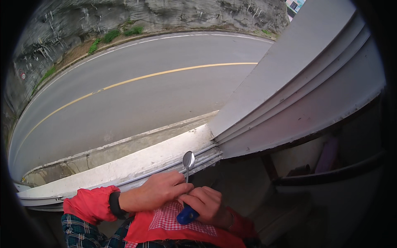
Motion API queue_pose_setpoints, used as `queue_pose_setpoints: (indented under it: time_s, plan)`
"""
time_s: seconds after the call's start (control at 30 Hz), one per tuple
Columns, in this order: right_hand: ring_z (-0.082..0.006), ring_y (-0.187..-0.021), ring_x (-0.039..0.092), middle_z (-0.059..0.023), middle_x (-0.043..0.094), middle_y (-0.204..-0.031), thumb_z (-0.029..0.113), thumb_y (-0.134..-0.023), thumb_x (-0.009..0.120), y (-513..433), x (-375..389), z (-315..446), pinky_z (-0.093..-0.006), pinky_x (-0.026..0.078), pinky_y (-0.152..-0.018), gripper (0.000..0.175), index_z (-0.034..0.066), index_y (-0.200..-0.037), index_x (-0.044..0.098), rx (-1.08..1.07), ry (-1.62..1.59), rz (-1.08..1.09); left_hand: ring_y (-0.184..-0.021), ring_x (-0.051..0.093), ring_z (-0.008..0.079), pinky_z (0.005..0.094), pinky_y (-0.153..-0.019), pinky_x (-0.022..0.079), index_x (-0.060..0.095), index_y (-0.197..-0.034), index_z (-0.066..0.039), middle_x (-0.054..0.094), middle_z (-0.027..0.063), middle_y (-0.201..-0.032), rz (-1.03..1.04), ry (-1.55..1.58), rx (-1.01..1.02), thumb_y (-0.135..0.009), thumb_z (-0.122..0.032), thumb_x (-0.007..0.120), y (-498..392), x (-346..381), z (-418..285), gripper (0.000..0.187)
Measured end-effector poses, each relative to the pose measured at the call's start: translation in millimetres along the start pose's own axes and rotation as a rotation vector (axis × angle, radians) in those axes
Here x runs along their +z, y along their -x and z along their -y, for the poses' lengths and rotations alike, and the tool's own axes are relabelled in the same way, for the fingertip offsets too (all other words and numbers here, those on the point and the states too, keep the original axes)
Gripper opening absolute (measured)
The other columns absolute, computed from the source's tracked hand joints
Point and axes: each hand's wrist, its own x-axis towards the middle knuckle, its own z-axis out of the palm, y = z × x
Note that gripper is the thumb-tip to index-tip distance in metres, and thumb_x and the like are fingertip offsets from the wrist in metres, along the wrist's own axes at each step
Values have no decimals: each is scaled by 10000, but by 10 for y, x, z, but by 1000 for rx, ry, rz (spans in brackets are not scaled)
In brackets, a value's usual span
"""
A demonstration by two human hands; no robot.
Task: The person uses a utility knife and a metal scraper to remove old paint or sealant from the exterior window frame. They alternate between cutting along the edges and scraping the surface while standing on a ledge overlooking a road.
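Note:
My left hand (155, 190), its wrist out of a red sleeve with a dark cuff, has its fingers closed around the thin handle of a metal spoon (188, 160). The spoon's bowl points up, over the window track. Against it on the right, my right hand (206, 203) grips a tool by its blue handle (187, 215); the rest of that tool is hidden between the fingers. Both hands touch above a red apron (158, 231) with a red-and-white checked panel.
Just ahead runs a window sill (173, 145) with metal tracks (155, 173). A pale window frame (279, 77) rises at the right. Beyond and below lie a road (149, 93) and a rough rock wall (186, 15). A dark curved bar (328, 176) stands at the lower right.

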Motion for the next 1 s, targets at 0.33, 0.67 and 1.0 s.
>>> queue_pose_setpoints:
  time_s: [0.33,0.67,1.0]
  plan:
    - [-289,-735,682,-131,674,-941,63,-817,748,1,71,-98,-372,546,-625,357,-9,-1158,668,113,3,-112,-918,678,332,361,-773,554,652,-1134,-15,669,148,-1005,-131,383,-125,-908,-48,652,-64,234,223,229]
    - [-303,-757,726,-159,705,-871,-55,-771,769,246,-122,-176,-369,585,-662,280,-13,-1033,682,273,-31,-208,-964,699,168,295,-853,579,641,-1160,52,723,122,-1031,-282,958,-521,-1022,-82,564,-214,156,282,207]
    - [-290,-741,725,-151,710,-853,-62,-789,753,379,-208,-195,-354,575,-641,227,-8,-1000,686,331,29,-274,-980,707,191,306,-887,580,611,-1219,86,713,157,-1102,-114,1159,-691,-1025,-75,539,-397,96,467,263]
